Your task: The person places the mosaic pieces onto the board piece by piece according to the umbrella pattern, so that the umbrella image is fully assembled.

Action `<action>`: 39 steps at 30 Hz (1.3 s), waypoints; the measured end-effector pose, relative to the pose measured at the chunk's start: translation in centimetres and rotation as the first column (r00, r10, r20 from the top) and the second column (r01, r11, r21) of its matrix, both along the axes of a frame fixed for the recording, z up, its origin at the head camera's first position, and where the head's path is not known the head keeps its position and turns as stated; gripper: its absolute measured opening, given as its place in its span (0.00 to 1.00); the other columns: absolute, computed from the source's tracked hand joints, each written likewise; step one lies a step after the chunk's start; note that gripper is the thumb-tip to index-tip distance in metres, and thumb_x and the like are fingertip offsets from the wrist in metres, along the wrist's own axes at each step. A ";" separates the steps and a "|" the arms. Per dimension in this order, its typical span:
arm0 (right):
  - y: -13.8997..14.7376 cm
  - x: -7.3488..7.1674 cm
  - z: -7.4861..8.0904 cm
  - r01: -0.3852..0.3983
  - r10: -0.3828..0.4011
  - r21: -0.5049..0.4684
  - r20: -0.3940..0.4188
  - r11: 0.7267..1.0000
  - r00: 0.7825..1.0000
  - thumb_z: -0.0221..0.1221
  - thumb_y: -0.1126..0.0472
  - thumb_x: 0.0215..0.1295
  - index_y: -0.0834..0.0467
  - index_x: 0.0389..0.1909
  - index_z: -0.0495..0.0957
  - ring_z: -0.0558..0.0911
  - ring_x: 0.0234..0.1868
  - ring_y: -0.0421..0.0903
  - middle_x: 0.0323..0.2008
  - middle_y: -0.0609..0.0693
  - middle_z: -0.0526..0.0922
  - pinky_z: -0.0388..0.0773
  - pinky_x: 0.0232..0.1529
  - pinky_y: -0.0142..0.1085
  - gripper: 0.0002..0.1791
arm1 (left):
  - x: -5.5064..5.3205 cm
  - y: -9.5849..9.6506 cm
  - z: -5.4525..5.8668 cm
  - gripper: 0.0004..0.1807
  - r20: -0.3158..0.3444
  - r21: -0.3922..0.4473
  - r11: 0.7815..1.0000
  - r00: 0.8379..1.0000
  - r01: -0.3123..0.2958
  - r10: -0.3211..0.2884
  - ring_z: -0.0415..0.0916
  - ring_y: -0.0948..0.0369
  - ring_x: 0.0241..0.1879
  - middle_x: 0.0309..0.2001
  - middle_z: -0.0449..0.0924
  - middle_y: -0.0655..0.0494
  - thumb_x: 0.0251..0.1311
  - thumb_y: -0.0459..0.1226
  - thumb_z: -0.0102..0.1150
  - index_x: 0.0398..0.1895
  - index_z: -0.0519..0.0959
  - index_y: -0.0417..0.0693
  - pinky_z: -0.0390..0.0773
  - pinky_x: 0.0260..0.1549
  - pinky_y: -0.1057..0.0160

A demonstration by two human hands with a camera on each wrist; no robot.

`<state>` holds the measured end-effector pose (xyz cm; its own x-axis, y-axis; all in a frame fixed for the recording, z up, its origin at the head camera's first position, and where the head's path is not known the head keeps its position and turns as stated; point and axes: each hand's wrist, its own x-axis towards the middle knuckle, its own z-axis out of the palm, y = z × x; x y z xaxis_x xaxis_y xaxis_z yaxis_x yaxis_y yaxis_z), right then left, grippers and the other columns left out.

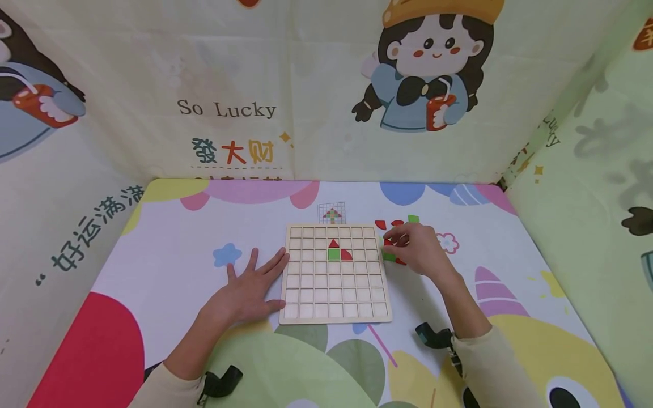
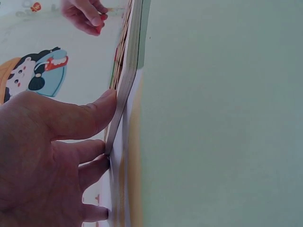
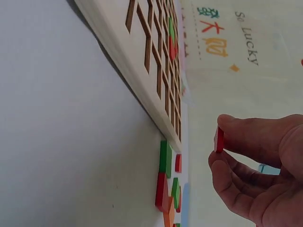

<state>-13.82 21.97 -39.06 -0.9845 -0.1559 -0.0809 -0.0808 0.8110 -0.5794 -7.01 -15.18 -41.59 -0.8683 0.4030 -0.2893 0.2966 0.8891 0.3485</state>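
Note:
A wooden grid board (image 1: 335, 294) lies on the table, with a red triangle (image 1: 334, 244), a green square (image 1: 334, 254) and a red quarter-circle (image 1: 346, 255) in its cells. My left hand (image 1: 250, 289) is spread flat at the board's left side, fingertips and thumb touching the edge. In the left wrist view the thumb presses against the board's rim (image 2: 125, 90). Just off the board's right edge, my right hand (image 1: 415, 249) pinches a small red piece (image 3: 219, 139) between thumb and fingers, raised above the loose pieces; its full shape is hidden by the fingers.
Loose pieces lie right of the board, among them a red one (image 1: 380, 225), a green one (image 1: 414, 219) and an orange one (image 3: 169, 213), partly under my right hand. A small pattern card (image 1: 331, 212) lies beyond the board. Printed cloth walls (image 1: 326, 85) enclose the table.

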 end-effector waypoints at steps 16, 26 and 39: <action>-2.5 1.1 -0.6 -0.146 0.147 -0.025 0.021 0.989 0.989 0.76 0.61 0.59 0.59 0.47 0.90 0.83 0.36 0.44 0.35 0.48 0.88 0.82 0.37 0.35 0.16 | -0.2 0.0 0.0 0.51 -0.001 -0.014 1.000 1.000 -0.002 0.002 0.36 0.30 0.81 0.86 0.44 0.60 0.66 0.52 0.65 0.86 0.49 0.56 0.44 0.60 0.11; -3.2 1.3 -1.6 -0.226 0.226 -0.009 0.022 0.974 0.974 0.78 0.59 0.56 0.57 0.43 0.91 0.82 0.32 0.39 0.32 0.43 0.88 0.82 0.37 0.34 0.14 | -0.2 -0.2 0.0 0.50 0.003 0.003 1.000 1.000 0.003 -0.003 0.35 0.30 0.81 0.86 0.44 0.60 0.67 0.51 0.65 0.86 0.49 0.56 0.43 0.61 0.11; -3.8 1.2 -2.2 -0.266 0.267 -0.020 0.055 0.964 0.962 0.76 0.63 0.59 0.58 0.44 0.91 0.82 0.34 0.40 0.35 0.45 0.87 0.81 0.38 0.32 0.12 | -0.2 -0.2 0.0 0.50 0.004 0.012 1.000 1.000 0.001 -0.001 0.35 0.30 0.81 0.86 0.44 0.60 0.66 0.51 0.65 0.86 0.49 0.56 0.43 0.60 0.11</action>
